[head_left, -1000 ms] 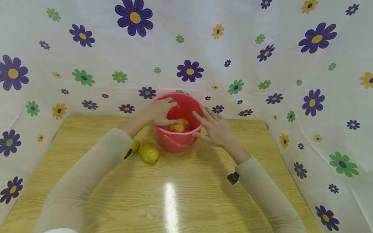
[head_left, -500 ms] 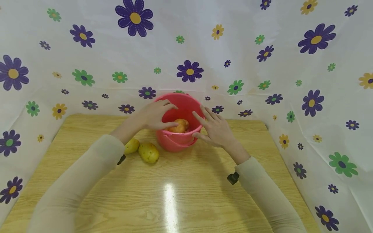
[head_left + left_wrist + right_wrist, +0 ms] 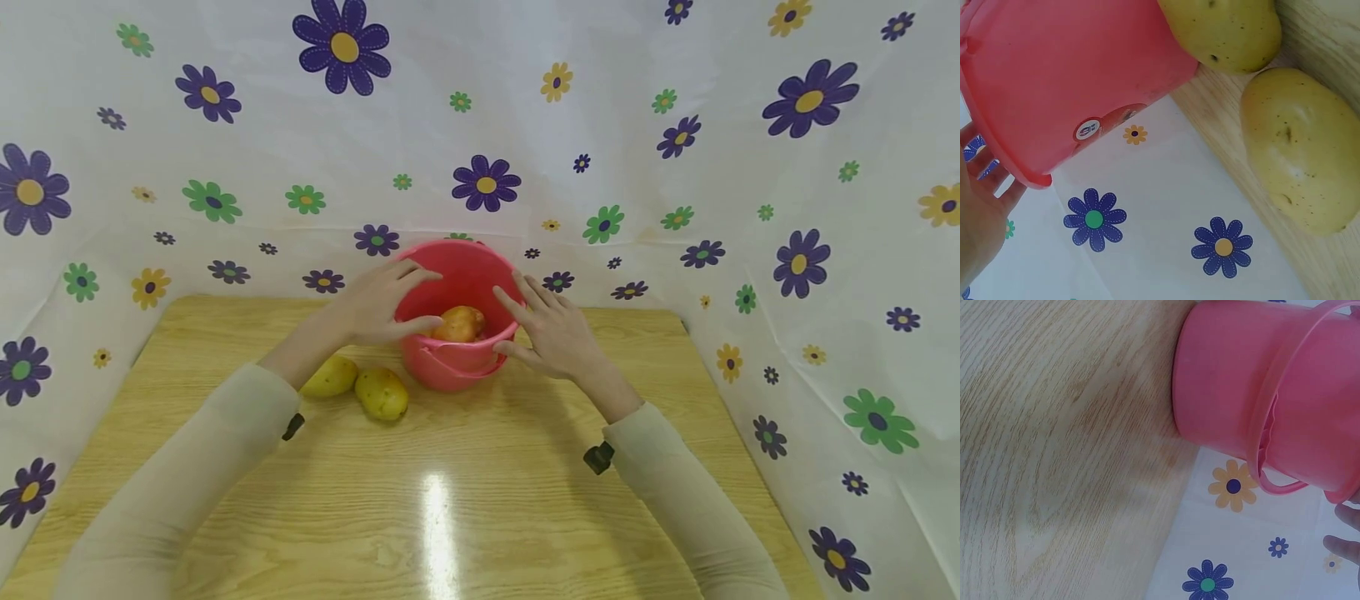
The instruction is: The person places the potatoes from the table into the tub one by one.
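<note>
Potato number one (image 3: 330, 377) lies furthest left on the wooden desk (image 3: 525, 533), plump and yellow, at eight o'clock from the pink bucket (image 3: 442, 382), taking twelve o'clock as the flowered cloth (image 3: 255, 158) at the back. Next comes the left hand (image 3: 375, 304), at nine o'clock on the bucket's rim, its fingers apart and loosely bent, thumb reaching over the opening; it has no potato, and how firmly it touches the rim I can't tell. Below it, toward seven o'clock, is a second potato (image 3: 382, 394), just beside the first.

The bucket itself stands upright at the desk's far edge, its handle (image 3: 1261, 415) hanging down the near side. Inside, around six o'clock, I can see an orange-brown, rounded piece (image 3: 459, 323); whether it is a potato too, or has others under it, I can't make out.

Last comes the right hand (image 3: 558, 337), at three to four o'clock, fingers spread and nearly straight against the rim, with nothing clasped in it.

I'd judge the job partly done: at least one piece is in the bucket, while the two potatoes outside look like what is left, neither yet in a hand.
</note>
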{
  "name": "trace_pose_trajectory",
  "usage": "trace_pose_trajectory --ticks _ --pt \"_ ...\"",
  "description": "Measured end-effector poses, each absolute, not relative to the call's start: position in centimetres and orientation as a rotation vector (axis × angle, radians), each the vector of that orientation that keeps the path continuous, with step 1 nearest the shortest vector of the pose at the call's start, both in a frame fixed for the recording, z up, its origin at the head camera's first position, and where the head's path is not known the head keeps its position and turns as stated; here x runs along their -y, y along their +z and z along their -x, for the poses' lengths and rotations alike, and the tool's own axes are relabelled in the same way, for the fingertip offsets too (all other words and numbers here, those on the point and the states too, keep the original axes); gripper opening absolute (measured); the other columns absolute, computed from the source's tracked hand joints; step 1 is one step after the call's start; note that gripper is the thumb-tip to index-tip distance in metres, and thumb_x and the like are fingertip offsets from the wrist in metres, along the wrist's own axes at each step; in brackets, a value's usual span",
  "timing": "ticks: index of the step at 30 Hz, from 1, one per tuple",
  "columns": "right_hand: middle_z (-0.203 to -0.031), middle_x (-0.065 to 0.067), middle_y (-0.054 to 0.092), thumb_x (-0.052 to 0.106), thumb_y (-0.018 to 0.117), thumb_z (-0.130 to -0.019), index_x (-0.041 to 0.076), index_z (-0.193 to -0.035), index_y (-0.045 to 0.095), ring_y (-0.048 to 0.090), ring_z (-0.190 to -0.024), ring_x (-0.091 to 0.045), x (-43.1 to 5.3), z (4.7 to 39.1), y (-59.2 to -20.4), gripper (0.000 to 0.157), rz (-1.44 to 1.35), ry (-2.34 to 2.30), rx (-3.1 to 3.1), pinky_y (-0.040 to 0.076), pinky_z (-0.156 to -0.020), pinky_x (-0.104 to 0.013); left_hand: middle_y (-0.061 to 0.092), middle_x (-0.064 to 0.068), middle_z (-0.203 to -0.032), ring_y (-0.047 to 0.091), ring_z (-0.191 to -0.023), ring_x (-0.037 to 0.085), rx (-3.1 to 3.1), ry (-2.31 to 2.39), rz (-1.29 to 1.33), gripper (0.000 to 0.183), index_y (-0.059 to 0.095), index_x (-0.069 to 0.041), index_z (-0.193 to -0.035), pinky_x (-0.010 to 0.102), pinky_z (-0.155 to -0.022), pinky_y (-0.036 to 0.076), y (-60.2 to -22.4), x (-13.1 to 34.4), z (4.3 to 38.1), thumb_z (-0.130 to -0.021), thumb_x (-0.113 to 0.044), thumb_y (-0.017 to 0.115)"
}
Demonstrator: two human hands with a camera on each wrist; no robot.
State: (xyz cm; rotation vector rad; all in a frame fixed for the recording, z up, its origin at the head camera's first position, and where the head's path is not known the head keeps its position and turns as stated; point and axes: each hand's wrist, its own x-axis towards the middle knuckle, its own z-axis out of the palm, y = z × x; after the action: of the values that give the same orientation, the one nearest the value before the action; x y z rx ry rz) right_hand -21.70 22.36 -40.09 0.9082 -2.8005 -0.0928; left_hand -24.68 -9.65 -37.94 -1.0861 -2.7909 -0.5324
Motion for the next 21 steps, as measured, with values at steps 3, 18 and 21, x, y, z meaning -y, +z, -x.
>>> trace_pose_trajectory --ticks 3,18,21 --pt "-0.177 -0.016 0.02 0.065 0.053 -0.099 0.021 -0.168 0.029 0.033 -0.16 -0.04 -22.3 21.7 -40.1 0.085 -0.909 -0.09 2.805 0.043 -0.121 -0.062 0.059 0.011 -0.151 0.05 -0.144 0.033 2.761 -0.556 1.092 0.073 0.056 -0.013 -0.149 0.06 -0.12 0.045 -38.1 10.1 24.3 -0.093 -0.058 0.068" --pt "-0.177 -0.016 0.019 0.079 0.03 -0.1 0.021 -0.168 0.029 0.033 -0.16 -0.041 -22.5 21.8 -40.1 0.089 -0.926 -0.075 2.793 0.045 -0.119 -0.063 0.05 0.013 -0.16 0.041 -0.153 0.036 2.753 -0.591 1.066 0.077 0.054 -0.014 -0.152 0.066 -0.123 0.04 -37.9 12.0 22.2 -0.091 -0.058 0.071" --pt "-0.177 -0.016 0.019 0.084 0.017 -0.096 0.021 -0.168 0.029 0.033 -0.16 -0.041 -22.5 21.8 -40.1 0.096 -0.926 -0.071 2.795 0.045 -0.119 -0.063 0.049 0.012 -0.161 0.041 -0.152 0.036 2.742 -0.628 1.036 0.079 0.053 -0.016 -0.153 0.066 -0.12 0.043 -37.7 12.4 21.8 -0.09 -0.059 0.073"
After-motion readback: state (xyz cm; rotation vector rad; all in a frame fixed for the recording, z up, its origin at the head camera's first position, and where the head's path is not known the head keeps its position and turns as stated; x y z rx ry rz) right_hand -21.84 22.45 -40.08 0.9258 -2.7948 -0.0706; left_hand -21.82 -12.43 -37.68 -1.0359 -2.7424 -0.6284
